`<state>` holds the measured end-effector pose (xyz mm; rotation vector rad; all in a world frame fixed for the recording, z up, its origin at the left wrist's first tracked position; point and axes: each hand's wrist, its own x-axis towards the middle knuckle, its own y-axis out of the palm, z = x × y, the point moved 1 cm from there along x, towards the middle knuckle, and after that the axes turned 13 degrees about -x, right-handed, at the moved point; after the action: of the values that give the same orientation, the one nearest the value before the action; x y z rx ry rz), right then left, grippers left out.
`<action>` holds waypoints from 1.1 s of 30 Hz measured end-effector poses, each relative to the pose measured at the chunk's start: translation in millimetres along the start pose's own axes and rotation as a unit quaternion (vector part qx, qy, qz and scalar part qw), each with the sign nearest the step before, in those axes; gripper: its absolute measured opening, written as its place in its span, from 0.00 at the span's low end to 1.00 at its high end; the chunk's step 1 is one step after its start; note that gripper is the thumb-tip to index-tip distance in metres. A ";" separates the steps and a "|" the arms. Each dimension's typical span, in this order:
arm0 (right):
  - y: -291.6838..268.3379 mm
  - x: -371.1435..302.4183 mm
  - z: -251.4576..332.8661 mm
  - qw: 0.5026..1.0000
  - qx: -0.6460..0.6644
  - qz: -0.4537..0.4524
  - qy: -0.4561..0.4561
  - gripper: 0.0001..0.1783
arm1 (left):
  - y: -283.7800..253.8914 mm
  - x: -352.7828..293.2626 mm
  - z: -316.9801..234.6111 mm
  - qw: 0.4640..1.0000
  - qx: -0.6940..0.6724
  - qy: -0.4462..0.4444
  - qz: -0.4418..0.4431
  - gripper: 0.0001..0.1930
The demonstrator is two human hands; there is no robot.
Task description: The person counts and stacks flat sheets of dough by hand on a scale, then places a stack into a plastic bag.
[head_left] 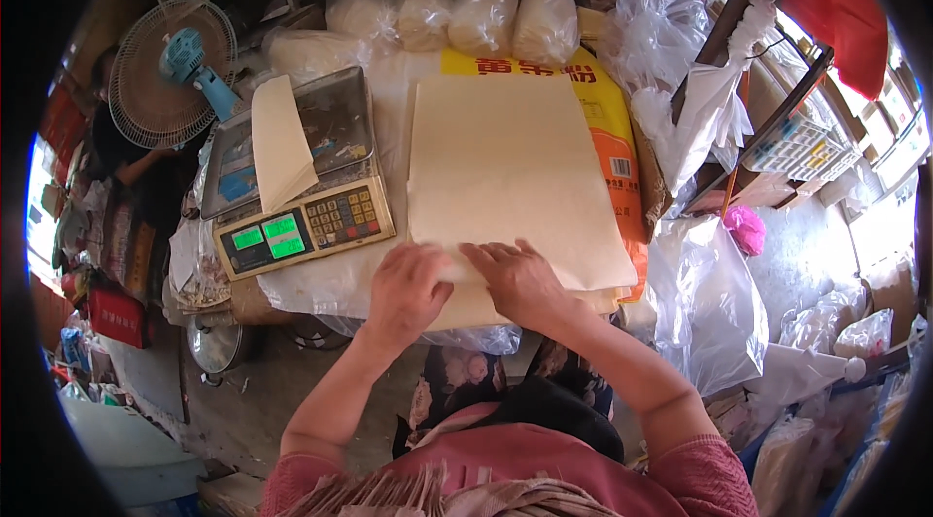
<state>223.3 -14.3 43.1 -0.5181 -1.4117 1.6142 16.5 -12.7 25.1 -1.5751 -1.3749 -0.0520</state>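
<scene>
Head view: left hand (406, 284) and right hand (520, 282) are laid flat, fingers together, on the near edge of the cream sheet stack (510, 177); one folded sheet (282, 143) is already placed on the scale (301, 182); the stack is left.

one scale (306, 194), one fan (170, 70), four filled bags (452, 12)

L hand (406, 286) + R hand (518, 281) side by side, palms down, fingers forward — forearms converging from lower edge.
</scene>
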 end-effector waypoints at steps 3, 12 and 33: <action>-26.9 0.7 5.1 0.994 0.004 -0.105 -0.042 0.24 | 6.4 -0.2 21.3 0.972 -0.125 -0.087 -0.180 0.32; 30.3 -89.3 -85.8 0.865 0.392 -0.020 0.312 0.15 | 6.1 -48.9 47.1 0.955 -0.252 -0.148 0.051 0.19; 8.4 -60.3 -131.6 0.930 0.109 0.109 0.335 0.27 | 32.3 15.4 50.7 0.920 -0.235 -0.282 -0.136 0.23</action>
<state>354.7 9.6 -13.5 -1.0047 -0.6735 1.5265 19.0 37.5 -11.2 -1.8629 -2.1548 -0.1096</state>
